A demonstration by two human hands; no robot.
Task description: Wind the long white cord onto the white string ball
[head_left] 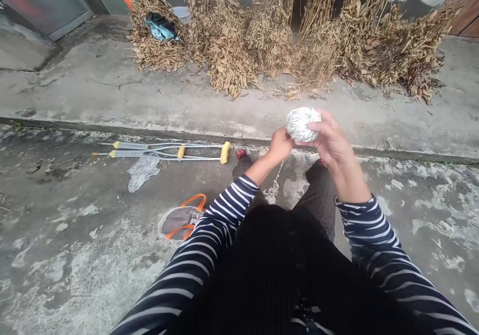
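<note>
A ball of white cord with dark flecks is held up in front of my body. Around its right side curl the fingers and thumb of my right hand. My left hand is closed at the ball's lower left, its fingertips partly hidden. A thin white strand of cord runs from below my left hand to the ground between my legs, where it lies in loose loops.
A raised concrete ledge crosses ahead, with dried plant bundles against the wall. Crutches, a clear plastic bag and a bag with orange handles lie to my left. Dark blue cloth rests among the stalks.
</note>
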